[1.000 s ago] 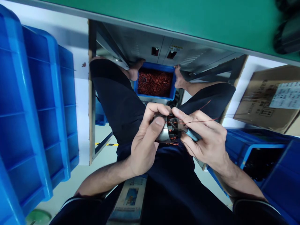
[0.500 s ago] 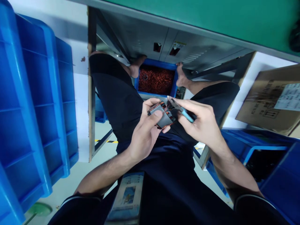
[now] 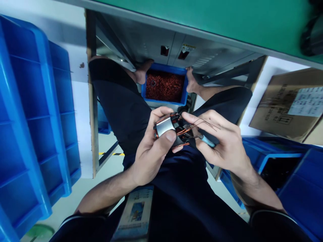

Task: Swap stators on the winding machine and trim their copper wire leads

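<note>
In my left hand (image 3: 153, 146) is a motor stator (image 3: 165, 126), a silvery ring with copper windings and black insulation, held above my lap with the thumb across its side. Several loose copper wires (image 3: 194, 127) stick out of its right end toward my other hand. Closed around blue-handled pliers (image 3: 208, 141), my right hand (image 3: 222, 139) is close against that end, its index finger near the wires. The jaws of the pliers are mostly hidden behind the wires and the stator's end.
On the floor between the feet sits a blue bin (image 3: 165, 101) of copper wire scraps. Stacked blue crates (image 3: 30, 117) stand at left; a cardboard box (image 3: 285, 104) and further blue crates (image 3: 270, 156) are at right. A green-topped table (image 3: 202, 20) spans the far side.
My left hand has turned the stator, and long copper wires now show at its right end. The pliers have shifted slightly right and down, their jaws less visible.
</note>
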Motion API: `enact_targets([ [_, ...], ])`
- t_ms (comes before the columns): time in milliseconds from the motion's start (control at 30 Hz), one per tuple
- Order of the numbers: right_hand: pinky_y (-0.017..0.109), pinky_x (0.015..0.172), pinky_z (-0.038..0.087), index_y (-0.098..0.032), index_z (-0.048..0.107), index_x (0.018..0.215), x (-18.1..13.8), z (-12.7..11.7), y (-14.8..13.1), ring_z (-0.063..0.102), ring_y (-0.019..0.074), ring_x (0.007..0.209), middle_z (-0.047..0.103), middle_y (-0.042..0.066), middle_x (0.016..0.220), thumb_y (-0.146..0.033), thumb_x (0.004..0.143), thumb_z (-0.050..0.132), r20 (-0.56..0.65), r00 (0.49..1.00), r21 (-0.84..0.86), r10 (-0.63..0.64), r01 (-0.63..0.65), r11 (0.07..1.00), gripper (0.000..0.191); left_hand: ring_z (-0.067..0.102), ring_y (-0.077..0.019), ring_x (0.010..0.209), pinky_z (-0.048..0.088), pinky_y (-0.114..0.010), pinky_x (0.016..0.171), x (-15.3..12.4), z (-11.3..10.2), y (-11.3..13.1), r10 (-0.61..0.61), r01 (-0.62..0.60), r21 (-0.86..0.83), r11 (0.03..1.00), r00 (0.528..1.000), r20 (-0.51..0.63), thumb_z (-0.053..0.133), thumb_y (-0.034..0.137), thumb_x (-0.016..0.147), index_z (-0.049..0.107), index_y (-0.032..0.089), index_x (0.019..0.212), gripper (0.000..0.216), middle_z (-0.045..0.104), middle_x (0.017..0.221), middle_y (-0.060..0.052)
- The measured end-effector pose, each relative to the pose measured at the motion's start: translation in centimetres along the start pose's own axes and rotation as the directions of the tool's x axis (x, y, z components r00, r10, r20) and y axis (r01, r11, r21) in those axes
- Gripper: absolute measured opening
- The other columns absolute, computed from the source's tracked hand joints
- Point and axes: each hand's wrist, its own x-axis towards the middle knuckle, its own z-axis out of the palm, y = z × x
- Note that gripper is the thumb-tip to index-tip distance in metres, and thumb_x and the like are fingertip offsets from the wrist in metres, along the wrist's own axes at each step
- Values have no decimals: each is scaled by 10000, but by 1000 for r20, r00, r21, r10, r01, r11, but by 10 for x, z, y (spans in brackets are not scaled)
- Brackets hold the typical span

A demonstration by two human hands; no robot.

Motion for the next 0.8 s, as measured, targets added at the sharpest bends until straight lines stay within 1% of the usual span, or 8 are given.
enact_targets([
  [167,389,865,622,-343,622,1563,-3,1,-1,666,200,909,704,42,1056,-58,890,630,-18,999,-27,-35,35,999,732,619,-157,886,583,-246,660,-4,2,1,13,-12,32,999,1000,-16,817,437,961,638,311,1279,386,646,1229,-39],
  [267,375,836,632,-355,645,1536,-5,1,-2,675,189,859,734,38,1074,-75,898,629,-22,999,-39,-28,27,999,697,637,-164,910,597,-246,680,-7,3,0,-1,2,49,999,1000,-14,814,456,964,631,322,1292,400,635,1274,-48],
  [400,321,698,601,-333,693,1477,-8,-1,-5,633,154,715,766,24,1046,-109,937,630,-31,999,-72,-21,18,997,588,644,-159,921,614,-246,707,-9,2,-2,-14,14,59,998,1000,-5,810,462,969,618,333,1308,410,616,1278,-43],
  [500,298,614,559,-296,733,1420,-8,-2,-4,609,142,653,777,23,971,-134,956,695,-15,1000,-81,-12,10,997,492,639,-155,904,607,-243,702,-7,1,-4,-6,7,68,998,1000,-19,804,455,974,611,324,1305,405,612,1228,-40],
  [567,304,664,595,-303,749,1393,-7,-1,-2,674,158,708,804,30,1013,-145,959,715,2,1000,-28,-3,3,1000,464,628,-149,898,600,-237,700,-5,0,-5,-7,9,68,998,999,-34,804,447,973,609,312,1294,399,607,1211,-37],
  [667,334,804,650,-322,752,1392,-4,4,5,764,191,857,822,40,1153,-168,971,691,11,999,79,49,-50,996,452,607,-140,895,589,-227,700,-4,-1,-4,-19,23,61,998,998,-52,809,437,968,607,302,1282,396,597,1190,-29],
  [733,335,828,655,-308,762,1379,-2,9,11,778,196,882,824,42,1158,-186,970,687,-6,996,99,93,-92,991,433,596,-137,895,581,-230,715,-7,-3,-1,-18,23,94,995,999,-50,791,439,987,606,307,1311,396,599,1182,-29],
  [800,326,817,655,-276,779,1346,1,13,16,778,194,858,829,50,1124,-186,956,702,-53,993,95,109,-103,990,407,588,-138,893,565,-237,743,-15,-6,3,24,-14,195,981,998,-51,752,424,1024,602,313,1373,395,608,1163,-35],
])
